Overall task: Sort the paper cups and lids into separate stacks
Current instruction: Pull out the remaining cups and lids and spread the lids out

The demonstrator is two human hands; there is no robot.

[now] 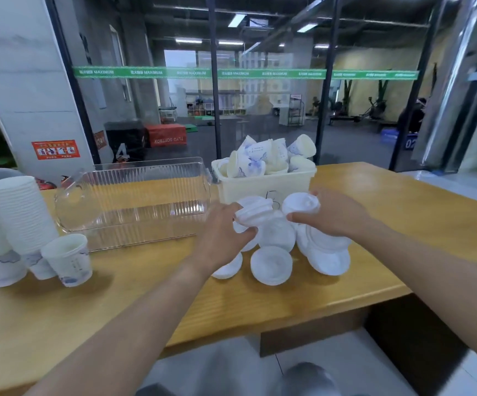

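Both hands are working over the lid pile (274, 252). Left hand (223, 235) is curling round a short lid stack (253, 212); right hand (331, 215) is pinching one lid (300, 204) by its rim. We are judging lids light, thin, springy, easily dented, so we are favouring rim grips. Loose lids are lying on the table (403, 210) just under and nearer than the hands. Cups (268, 158) are filling the bin (263, 187) behind; cup stacks (17, 218) are standing far left.
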